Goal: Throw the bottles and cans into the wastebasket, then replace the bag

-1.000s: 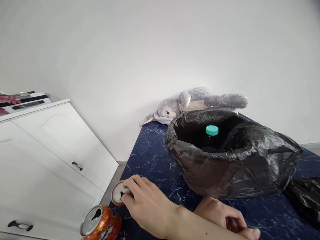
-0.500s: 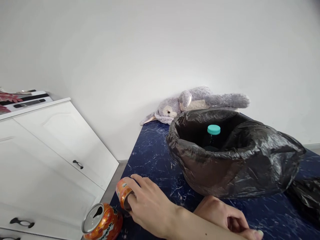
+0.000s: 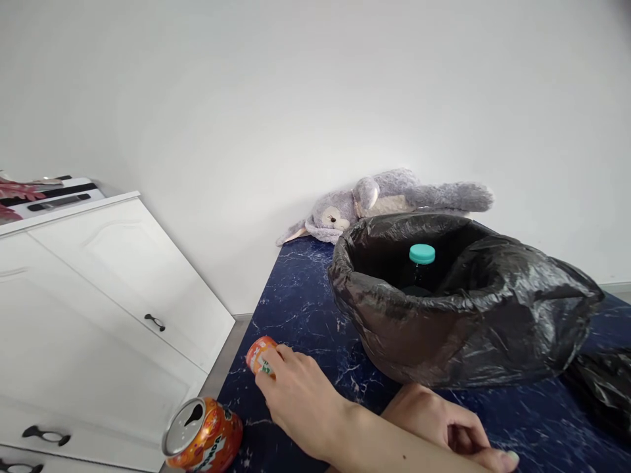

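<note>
My right hand (image 3: 305,401) reaches across to the left, with thumb and fingers closed around a small orange cylinder with a printed label (image 3: 260,355). Its exact kind is unclear, and my fingers cover part of it. Nearer to me stands an opened orange soda can (image 3: 207,437), apart from the hand, its drinking hole showing on top. Under my right forearm, my left hand (image 3: 436,420) rests on the dark blue marbled table (image 3: 300,289) with its fingers curled and nothing visible in them. Just beyond it is a bin lined with a black bag (image 3: 444,335).
A bottle with a turquoise cap (image 3: 422,254) stands inside the lined bin. Behind it, a grey plush toy (image 3: 379,200) lies against the white wall. More black plastic (image 3: 604,394) is at the right. A white cabinet (image 3: 118,315) stands to the left, past the table edge.
My right hand has shifted the small orange cylinder slightly away and to the right, turning it so its hollow end no longer shows. My left hand and the soda can stay in place.
</note>
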`<state>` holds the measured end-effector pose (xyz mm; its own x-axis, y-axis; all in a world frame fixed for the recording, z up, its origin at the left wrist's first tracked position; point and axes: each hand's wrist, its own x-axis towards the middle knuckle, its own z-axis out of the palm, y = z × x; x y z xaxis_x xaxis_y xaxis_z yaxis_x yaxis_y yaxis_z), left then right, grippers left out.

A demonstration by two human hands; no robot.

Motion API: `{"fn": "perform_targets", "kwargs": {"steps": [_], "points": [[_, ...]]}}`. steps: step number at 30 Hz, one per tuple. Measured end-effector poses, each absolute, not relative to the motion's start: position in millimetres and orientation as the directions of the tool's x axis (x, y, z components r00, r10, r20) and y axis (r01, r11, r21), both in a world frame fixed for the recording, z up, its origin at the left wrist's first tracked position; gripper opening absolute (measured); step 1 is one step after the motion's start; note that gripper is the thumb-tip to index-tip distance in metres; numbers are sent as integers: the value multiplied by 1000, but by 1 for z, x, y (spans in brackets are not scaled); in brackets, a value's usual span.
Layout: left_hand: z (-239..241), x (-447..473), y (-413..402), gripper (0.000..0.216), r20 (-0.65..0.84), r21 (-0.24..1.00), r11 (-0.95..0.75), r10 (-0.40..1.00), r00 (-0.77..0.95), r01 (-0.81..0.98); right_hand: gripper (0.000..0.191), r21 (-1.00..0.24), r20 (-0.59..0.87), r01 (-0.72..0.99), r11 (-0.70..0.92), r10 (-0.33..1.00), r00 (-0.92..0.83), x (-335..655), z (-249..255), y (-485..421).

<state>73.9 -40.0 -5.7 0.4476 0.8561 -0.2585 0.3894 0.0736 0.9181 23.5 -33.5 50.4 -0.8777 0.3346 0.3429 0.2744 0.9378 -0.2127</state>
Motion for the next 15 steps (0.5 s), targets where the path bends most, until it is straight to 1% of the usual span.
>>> {"fn": "perform_targets", "kwargs": {"steps": [2, 4, 5, 6, 9, 12, 13, 15], "points": [[-7, 74, -40, 43, -264, 916, 83, 860, 437, 392, 58, -207, 241, 327, 922, 372, -896, 26, 56, -32], [-9, 73, -40, 43, -269, 917, 89, 860, 435, 390, 78, -205, 151, 390, 898, 422, -894, 28, 63, -30], [-9, 73, -40, 43, -269, 917, 91, 860, 434, 389, 83, -203, 123, 421, 884, 450, -885, 29, 66, -30], [-9, 73, -40, 43, -266, 918, 89, 861, 433, 387, 85, -205, 110, 452, 868, 479, -871, 29, 68, -30], [-10, 74, -40, 42, -254, 923, 82, 864, 435, 376, 75, -234, 114, 515, 825, 549, -828, 28, 69, -30], [-9, 75, -40, 42, -253, 923, 80, 863, 437, 377, 67, -248, 148, 509, 824, 552, -821, 30, 71, -31], [-9, 75, -40, 41, -259, 916, 80, 865, 430, 392, 66, -251, 186, 493, 833, 541, -820, 32, 74, -30], [-6, 74, -39, 37, -286, 894, 78, 858, 427, 441, 61, -268, 314, 455, 849, 524, -792, 40, 85, -29]]}}
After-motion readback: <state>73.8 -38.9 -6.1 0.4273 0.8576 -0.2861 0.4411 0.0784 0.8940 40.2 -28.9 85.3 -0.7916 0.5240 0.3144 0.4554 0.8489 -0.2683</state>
